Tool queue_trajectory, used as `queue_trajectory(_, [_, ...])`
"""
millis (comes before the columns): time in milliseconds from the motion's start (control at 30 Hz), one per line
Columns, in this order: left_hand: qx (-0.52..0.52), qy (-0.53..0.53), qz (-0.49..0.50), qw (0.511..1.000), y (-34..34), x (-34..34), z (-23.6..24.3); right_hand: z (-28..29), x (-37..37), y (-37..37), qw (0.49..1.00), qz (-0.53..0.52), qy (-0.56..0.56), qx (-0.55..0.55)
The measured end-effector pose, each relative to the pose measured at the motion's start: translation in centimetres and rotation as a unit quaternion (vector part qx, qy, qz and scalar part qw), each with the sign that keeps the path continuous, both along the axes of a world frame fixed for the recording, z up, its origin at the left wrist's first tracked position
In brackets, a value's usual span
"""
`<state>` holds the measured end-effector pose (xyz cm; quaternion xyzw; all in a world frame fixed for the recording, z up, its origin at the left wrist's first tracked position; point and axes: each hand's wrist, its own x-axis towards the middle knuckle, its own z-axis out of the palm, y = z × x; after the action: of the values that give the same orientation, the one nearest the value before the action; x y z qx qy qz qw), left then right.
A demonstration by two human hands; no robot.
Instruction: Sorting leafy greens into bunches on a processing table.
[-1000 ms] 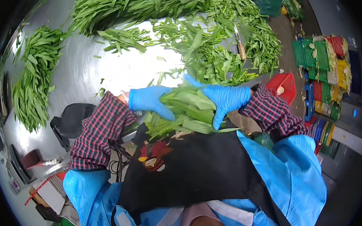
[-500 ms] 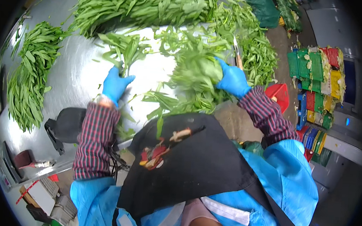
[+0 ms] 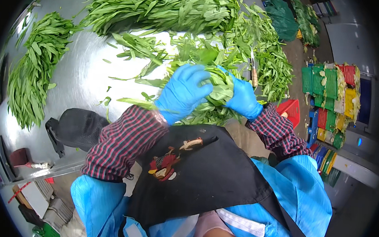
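Both hands (gloved) around leafy greens (image 3: 220,83)

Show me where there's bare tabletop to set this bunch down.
Bare steel table lies between the left pile of greens and the left hand, above the black bag; a few stray leaves there. It is crowded along the far big heap, and right of the right hand by the knife.
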<state>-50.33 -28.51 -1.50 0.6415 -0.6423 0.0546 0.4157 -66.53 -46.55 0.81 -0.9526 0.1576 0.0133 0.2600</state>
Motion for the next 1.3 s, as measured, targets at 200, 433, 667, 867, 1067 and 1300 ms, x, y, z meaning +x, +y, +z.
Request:
queue_trajectory(200, [0.077, 0.142, 0.095, 0.982, 5.2, 4.3, -4.5, 2.2, -3.5, -3.2, 0.995, -0.002, -0.092, 0.05])
queue_trajectory(433, [0.132, 0.505, 0.083, 0.849, 2.5, 0.6, -3.0, 3.2, -0.6, -0.6, 0.992, 0.087, -0.093, 0.006])
queue_trajectory(667, [0.081, 0.634, 0.058, 0.767, 3.7, 2.0, -4.5, 4.5, -1.2, -0.6, 0.995, 0.081, -0.035, -0.053])
queue_trajectory(867, [0.065, 0.725, 0.05, 0.684, 4.1, 4.4, -3.2, 5.4, -1.4, -1.3, 0.982, 0.14, 0.021, -0.128])
queue_trajectory(1067, [0.18, 0.449, 0.057, 0.873, 4.6, 2.7, -5.0, 5.9, -1.0, -1.0, 0.969, 0.194, 0.047, -0.146])
queue_trajectory(1300, [0.094, 0.426, -0.082, 0.896, 2.8, 0.8, -1.8, 5.4, 0.0, -0.2, 0.962, 0.236, 0.061, -0.122])
